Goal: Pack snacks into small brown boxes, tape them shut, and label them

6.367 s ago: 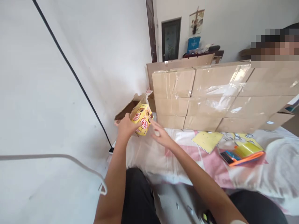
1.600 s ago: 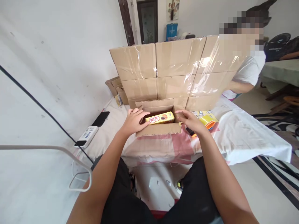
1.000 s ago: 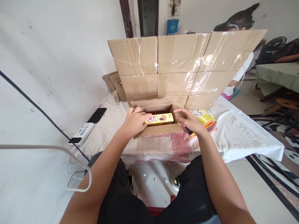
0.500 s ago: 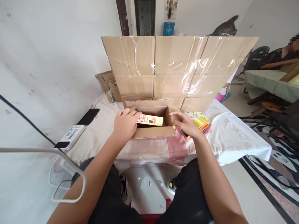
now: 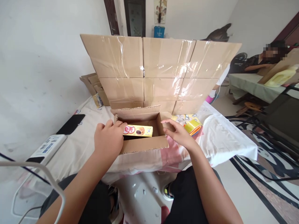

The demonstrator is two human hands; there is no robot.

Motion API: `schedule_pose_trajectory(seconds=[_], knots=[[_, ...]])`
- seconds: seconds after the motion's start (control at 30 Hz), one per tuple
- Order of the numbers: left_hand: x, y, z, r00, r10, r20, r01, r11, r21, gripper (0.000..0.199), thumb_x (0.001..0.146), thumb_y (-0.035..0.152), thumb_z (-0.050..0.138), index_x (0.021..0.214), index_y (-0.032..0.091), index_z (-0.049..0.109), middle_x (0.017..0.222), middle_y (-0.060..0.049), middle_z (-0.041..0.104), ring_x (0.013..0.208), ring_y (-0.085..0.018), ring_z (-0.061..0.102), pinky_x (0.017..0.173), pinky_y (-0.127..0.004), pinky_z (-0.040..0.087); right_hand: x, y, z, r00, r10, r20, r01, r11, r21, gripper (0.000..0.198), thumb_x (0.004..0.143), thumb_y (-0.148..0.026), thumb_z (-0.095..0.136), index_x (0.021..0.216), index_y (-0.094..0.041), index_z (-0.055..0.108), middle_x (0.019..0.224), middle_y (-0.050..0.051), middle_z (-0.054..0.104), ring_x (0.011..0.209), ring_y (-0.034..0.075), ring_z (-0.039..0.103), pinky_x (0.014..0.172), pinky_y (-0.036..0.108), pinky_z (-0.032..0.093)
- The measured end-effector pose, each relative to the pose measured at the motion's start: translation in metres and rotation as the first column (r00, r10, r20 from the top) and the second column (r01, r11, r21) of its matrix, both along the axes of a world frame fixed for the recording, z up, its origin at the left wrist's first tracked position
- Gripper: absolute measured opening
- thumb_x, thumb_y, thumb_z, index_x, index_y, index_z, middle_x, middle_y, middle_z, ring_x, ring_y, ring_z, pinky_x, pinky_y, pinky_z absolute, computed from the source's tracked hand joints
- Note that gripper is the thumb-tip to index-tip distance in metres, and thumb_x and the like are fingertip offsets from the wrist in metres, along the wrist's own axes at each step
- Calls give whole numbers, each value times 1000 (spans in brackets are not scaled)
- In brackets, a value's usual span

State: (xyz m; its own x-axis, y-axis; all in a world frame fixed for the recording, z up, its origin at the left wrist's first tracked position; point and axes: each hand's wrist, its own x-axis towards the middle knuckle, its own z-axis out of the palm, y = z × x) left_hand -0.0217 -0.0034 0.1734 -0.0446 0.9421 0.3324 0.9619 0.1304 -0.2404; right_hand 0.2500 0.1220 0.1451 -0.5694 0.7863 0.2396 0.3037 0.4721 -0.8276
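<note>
A small cardboard box (image 5: 144,145) with raised flaps stands open in front of me. My left hand (image 5: 109,137) is over its left end, fingers closed around the end of a yellow snack box (image 5: 140,131). That printed carton lies lengthwise across the opening, its left end hidden by my fingers. My right hand (image 5: 177,133) is at the right flap, thumb and fingers curved and apart with nothing between them; whether it touches the flap I cannot tell. Just beyond this hand lies a yellow and orange folded strip (image 5: 193,127).
Behind the small box rises a wall of taped cardboard boxes (image 5: 161,68). A black phone-like slab (image 5: 70,124) and a white power strip (image 5: 48,147) lie at the left. White cloth covers the table (image 5: 224,133). Another person (image 5: 254,63) sits at a table on the right.
The view has shifted to the right, so everything sits further left in it. My left hand still grips the snack box over the opening. My right hand stays by the right flap.
</note>
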Motion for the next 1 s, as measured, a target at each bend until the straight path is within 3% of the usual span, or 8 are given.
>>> schedule_pose_trajectory(seconds=[0.3,0.63,1.0], knots=[[3,-1,0,999,32,33,-32,999,19,31,89,13,47,107,23,70,106,-10,75,97,-36,60,78,-50,34,5,-9,-7,999,34,-36,-32,998,52,32,92,-27,58,124,-28,62,133,3,66,132,24,57,114,41,44],[-1,8,-7,997,4,81,-10,997,73,39,92,15,46,123,22,68,121,-8,74,103,-36,61,81,-51,36,2,-9,-8,999,14,-42,-10,997,78,32,92,-25,58,124,-28,63,133,3,66,130,23,59,113,40,45],[1,8,-6,995,23,93,-28,998,59,36,91,15,47,119,22,69,112,-11,76,104,-36,60,82,-50,35,-5,-3,-5,999,-24,-30,28,990,141,33,90,-21,58,122,-25,65,128,4,69,123,22,63,111,39,46]])
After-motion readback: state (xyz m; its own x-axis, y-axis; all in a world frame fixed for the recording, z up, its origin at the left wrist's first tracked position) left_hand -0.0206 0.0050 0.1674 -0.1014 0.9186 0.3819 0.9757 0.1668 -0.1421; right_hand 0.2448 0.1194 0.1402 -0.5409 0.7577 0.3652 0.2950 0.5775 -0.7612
